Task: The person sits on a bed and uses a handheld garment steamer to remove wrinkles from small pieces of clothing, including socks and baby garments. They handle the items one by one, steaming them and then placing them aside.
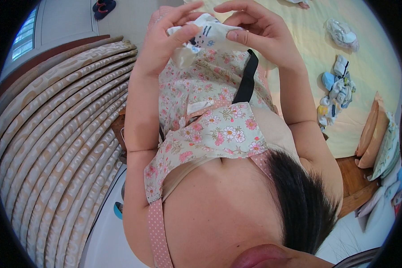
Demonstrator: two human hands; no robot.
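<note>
Above my lap, both hands are on a small white cloth item (212,35) with navy and light-blue printing. It looks like a piece of small clothing, but its folds hide its shape. My left hand (174,40) grips its left side, thumb on the face of the cloth and fingers behind it. The right edge is pinched by my right hand (261,35) between the thumb and the fingers behind; the other fingers curve above. Below the cloth lies my floral apron (201,87), with a black strap (247,78) across it.
On the yellow bed sheet (298,43) to the right lie a clear plastic bag (342,35) with white cloth and a pile of small socks (338,93). Cushions (375,130) stand by the bed's edge. A patterned curtain (60,134) hangs left; dark slippers (104,8) rest on the floor.
</note>
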